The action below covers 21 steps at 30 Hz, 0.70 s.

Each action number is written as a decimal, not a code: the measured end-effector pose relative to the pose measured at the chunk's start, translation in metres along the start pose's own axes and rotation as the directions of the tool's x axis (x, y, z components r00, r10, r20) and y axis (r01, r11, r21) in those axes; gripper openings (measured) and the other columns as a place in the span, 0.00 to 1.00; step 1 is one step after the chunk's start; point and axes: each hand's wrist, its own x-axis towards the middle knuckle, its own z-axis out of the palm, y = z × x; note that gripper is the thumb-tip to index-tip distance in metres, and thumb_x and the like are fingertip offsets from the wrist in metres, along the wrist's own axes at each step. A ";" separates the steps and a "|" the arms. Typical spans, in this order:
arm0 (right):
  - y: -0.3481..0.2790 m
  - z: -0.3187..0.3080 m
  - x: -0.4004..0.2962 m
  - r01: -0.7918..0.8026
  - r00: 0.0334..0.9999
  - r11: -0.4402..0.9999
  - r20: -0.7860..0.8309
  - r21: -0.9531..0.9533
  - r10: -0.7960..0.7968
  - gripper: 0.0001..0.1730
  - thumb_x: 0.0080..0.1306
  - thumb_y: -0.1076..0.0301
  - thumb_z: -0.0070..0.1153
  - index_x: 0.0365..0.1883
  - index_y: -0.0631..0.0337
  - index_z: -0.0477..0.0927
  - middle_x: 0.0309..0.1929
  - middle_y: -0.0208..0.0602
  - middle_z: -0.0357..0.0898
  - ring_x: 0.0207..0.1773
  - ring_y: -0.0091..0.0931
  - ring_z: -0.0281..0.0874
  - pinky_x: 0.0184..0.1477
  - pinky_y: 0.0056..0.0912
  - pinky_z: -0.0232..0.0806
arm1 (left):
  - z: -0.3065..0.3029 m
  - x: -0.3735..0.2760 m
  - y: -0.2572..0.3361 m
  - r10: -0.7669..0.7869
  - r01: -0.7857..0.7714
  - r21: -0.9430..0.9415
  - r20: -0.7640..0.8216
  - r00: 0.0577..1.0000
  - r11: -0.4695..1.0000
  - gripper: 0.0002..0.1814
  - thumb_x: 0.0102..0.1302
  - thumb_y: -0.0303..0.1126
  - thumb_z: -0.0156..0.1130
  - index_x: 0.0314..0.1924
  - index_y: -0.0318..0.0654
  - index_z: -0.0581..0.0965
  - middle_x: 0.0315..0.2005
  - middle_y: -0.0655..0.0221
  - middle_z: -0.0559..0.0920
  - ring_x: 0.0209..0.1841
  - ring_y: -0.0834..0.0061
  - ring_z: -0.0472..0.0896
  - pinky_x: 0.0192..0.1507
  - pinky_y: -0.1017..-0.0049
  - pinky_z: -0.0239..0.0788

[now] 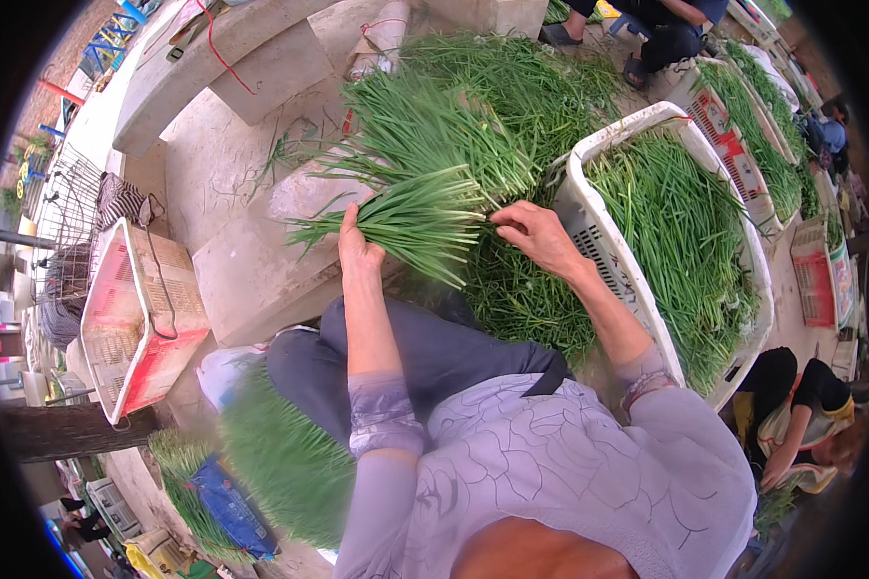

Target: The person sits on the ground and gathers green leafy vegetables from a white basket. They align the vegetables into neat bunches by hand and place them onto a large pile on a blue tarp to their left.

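Observation:
My left hand [357, 242] is closed around a bunch of long green leafy stalks, perhaps garlic chives [420, 217], whose pale cut ends point right. My right hand [536, 235] is at those ends, thumb and fingertips together; whether a stalk is pinched between them cannot be told. Behind the bunch lies a loose heap of the same greens [449, 130], and more trimmings [529, 297] lie on the ground below my right hand. A white plastic crate [586, 137] full of greens [673, 239] stands to the right of my right forearm.
Stone blocks [268, 268] lie ahead and left, near a concrete bench [210, 65]. An empty red-stained crate [166, 318] is tilted at left. Greens [290, 463] lie beside my leg. A seated person [666, 36] is at top right, another person [804, 427] at lower right. More filled crates [731, 145] stand at right.

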 end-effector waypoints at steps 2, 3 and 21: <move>-0.004 0.025 0.016 0.205 0.969 0.969 -0.113 -0.138 -0.221 0.09 0.57 0.68 0.57 0.36 0.60 0.78 0.34 0.38 0.73 0.36 0.35 0.72 0.38 0.33 0.66 | 0.000 -0.001 0.000 -0.024 0.024 -0.007 -0.016 1.000 1.000 0.22 0.70 0.41 0.39 0.53 0.30 0.69 0.49 0.51 0.75 0.51 0.56 0.73 0.55 0.55 0.65; -0.006 0.035 0.025 0.237 0.958 0.956 -0.126 -0.171 -0.259 0.10 0.56 0.66 0.57 0.35 0.58 0.78 0.33 0.38 0.72 0.38 0.36 0.71 0.40 0.34 0.66 | -0.001 -0.002 0.000 -0.027 0.027 -0.016 -0.023 0.999 1.000 0.22 0.70 0.41 0.39 0.53 0.29 0.68 0.49 0.51 0.75 0.51 0.56 0.73 0.55 0.55 0.65; 0.006 0.040 0.043 -0.492 0.870 0.621 0.342 0.610 0.354 0.10 0.63 0.64 0.55 0.31 0.63 0.78 0.25 0.29 0.79 0.25 0.15 0.73 0.28 0.15 0.65 | 0.005 -0.006 -0.007 -0.063 0.044 0.132 0.139 0.988 0.990 0.21 0.68 0.38 0.48 0.50 0.25 0.70 0.45 0.51 0.77 0.47 0.57 0.77 0.51 0.58 0.69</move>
